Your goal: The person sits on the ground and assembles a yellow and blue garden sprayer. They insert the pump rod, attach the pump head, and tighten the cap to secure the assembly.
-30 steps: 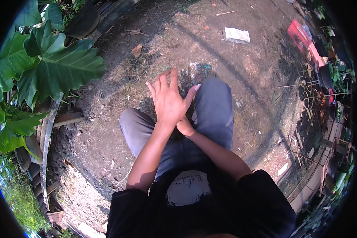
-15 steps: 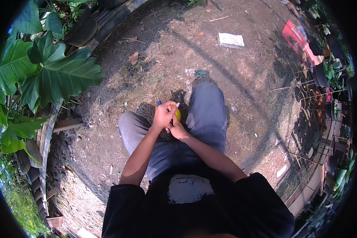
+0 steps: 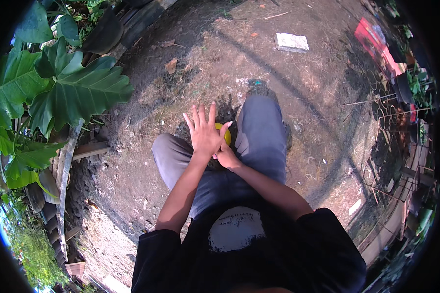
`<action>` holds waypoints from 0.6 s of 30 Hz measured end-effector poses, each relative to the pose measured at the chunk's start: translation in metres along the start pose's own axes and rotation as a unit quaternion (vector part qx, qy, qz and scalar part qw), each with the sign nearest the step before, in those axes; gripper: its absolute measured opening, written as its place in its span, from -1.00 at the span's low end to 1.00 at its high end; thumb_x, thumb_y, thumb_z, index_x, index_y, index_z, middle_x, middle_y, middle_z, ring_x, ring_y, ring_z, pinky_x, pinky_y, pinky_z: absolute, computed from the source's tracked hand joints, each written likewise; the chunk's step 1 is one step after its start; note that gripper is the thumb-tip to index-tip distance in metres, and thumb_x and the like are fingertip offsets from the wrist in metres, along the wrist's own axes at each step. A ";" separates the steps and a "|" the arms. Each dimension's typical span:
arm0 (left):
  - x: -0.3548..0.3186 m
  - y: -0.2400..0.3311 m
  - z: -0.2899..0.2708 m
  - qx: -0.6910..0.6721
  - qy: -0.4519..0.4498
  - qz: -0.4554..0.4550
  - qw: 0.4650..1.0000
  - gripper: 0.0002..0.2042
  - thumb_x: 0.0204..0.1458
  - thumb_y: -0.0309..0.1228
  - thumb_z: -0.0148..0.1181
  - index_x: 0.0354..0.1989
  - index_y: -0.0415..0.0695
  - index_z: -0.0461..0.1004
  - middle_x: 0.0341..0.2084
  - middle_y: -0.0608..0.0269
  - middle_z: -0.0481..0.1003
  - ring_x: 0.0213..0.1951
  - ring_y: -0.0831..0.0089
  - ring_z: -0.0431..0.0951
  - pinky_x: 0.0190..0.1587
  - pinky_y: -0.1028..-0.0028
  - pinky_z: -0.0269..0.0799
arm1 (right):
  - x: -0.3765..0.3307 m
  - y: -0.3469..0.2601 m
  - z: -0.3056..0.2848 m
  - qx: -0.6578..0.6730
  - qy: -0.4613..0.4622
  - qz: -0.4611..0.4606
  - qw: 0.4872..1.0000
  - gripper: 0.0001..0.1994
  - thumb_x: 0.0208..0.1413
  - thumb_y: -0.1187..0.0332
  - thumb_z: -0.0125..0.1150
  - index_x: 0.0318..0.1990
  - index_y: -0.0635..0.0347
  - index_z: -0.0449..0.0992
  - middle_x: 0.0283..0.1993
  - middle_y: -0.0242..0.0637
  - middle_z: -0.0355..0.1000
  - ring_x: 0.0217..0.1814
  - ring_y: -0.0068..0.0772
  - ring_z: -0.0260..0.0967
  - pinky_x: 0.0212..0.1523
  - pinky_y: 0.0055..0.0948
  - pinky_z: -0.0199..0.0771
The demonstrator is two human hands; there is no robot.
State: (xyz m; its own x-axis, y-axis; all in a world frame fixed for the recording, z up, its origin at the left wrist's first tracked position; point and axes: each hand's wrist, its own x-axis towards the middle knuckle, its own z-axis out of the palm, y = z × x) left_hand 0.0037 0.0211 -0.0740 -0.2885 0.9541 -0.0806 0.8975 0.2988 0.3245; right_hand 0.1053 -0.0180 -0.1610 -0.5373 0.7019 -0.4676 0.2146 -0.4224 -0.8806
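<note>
My left hand (image 3: 206, 136) is raised over my lap with its fingers spread wide, and nothing shows in it. Just below and behind it is my right hand (image 3: 228, 158), partly covered by the left. The right fingers look curled, but what they close on is hidden. A smooth, rounded yellow thing (image 3: 227, 132) shows beyond the two hands, beside the left thumb. Its lower part is covered, so I cannot tell its kind or whether the right hand touches it. Both hands are between my bent knees, in grey trousers (image 3: 261, 129).
Brown soil (image 3: 322, 117) with dry grass surrounds me. A white block (image 3: 292, 42) lies ahead to the right. Large green leaves (image 3: 78, 90) reach in from the left, above wooden planks (image 3: 90, 150). Far right are a red sheet (image 3: 376, 46) and thin bent metal rods (image 3: 371, 102).
My left hand has gone from a pinch to spread fingers. The blue-tipped thing that stuck up by it is out of sight. The whole view has shifted slightly.
</note>
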 end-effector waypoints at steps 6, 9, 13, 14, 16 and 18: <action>0.010 -0.015 0.015 -0.407 -0.061 0.022 0.911 -0.78 0.18 -0.35 0.21 -0.32 -0.31 0.57 -0.77 0.35 0.48 -0.72 0.64 0.47 -0.64 0.59 0.33 | 0.007 -0.010 -0.006 0.030 -0.018 0.045 0.998 -0.35 0.28 0.45 -0.02 0.44 0.05 -0.18 -0.19 -0.27 0.35 -0.38 -0.49 0.33 -0.32 -0.44 0.41; -0.003 -0.023 0.011 -0.457 0.012 -0.100 0.884 -0.74 0.21 -0.35 0.20 -0.44 -0.29 0.54 -0.79 0.38 0.44 -0.77 0.76 0.34 -0.70 0.61 0.21 | 0.004 -0.001 0.004 0.029 -0.001 -0.027 0.999 -0.31 0.27 0.45 0.02 0.45 -0.07 -0.20 -0.25 -0.28 0.37 -0.45 -0.48 0.35 -0.36 -0.41 0.44; 0.001 0.050 -0.132 -0.424 -0.096 -0.101 0.895 -0.59 0.22 -0.08 0.12 -0.27 -0.28 0.56 -0.74 0.30 0.44 -0.68 0.52 0.46 -0.56 0.43 0.40 | 0.001 -0.017 -0.011 0.014 0.001 -0.008 1.000 -0.31 0.27 0.47 0.02 0.44 -0.16 -0.18 -0.25 -0.27 0.35 -0.45 -0.50 0.33 -0.38 -0.42 0.46; 0.002 0.052 -0.126 -0.312 -0.042 -0.046 0.948 -0.56 0.18 -0.03 0.13 -0.21 -0.27 0.55 -0.62 0.25 0.48 -0.54 0.43 0.50 -0.39 0.32 0.43 | 0.008 -0.001 -0.010 0.035 -0.008 -0.013 0.999 -0.33 0.29 0.47 0.01 0.45 -0.12 -0.17 -0.27 -0.27 0.36 -0.45 -0.50 0.33 -0.37 -0.43 0.46; 0.005 0.050 -0.106 -0.068 0.074 0.058 0.993 -0.47 0.10 0.06 0.17 -0.10 -0.25 0.54 -0.38 0.14 0.55 -0.28 0.23 0.58 -0.06 0.10 0.48 | 0.013 0.008 -0.006 0.025 -0.018 -0.031 0.999 -0.34 0.29 0.44 0.03 0.44 -0.06 -0.16 -0.30 -0.29 0.36 -0.45 -0.52 0.32 -0.37 -0.44 0.45; 0.013 0.051 -0.097 -0.038 0.129 0.064 0.989 -0.41 0.03 0.10 0.21 0.00 -0.21 0.50 -0.14 0.10 0.49 -0.02 0.11 0.47 0.16 -0.05 0.22 | 0.011 0.005 -0.010 0.000 0.000 -0.028 1.000 -0.48 0.28 0.43 0.01 0.33 0.08 -0.01 -0.30 -0.29 0.39 -0.40 -0.51 0.33 -0.33 -0.43 0.43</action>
State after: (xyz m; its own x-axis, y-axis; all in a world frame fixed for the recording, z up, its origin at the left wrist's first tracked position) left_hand 0.0134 0.0468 0.0326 -0.2576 0.9441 0.2055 0.9072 0.1631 0.3879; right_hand 0.1084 -0.0071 -0.1710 -0.5489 0.7237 -0.4183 0.1850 -0.3829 -0.9051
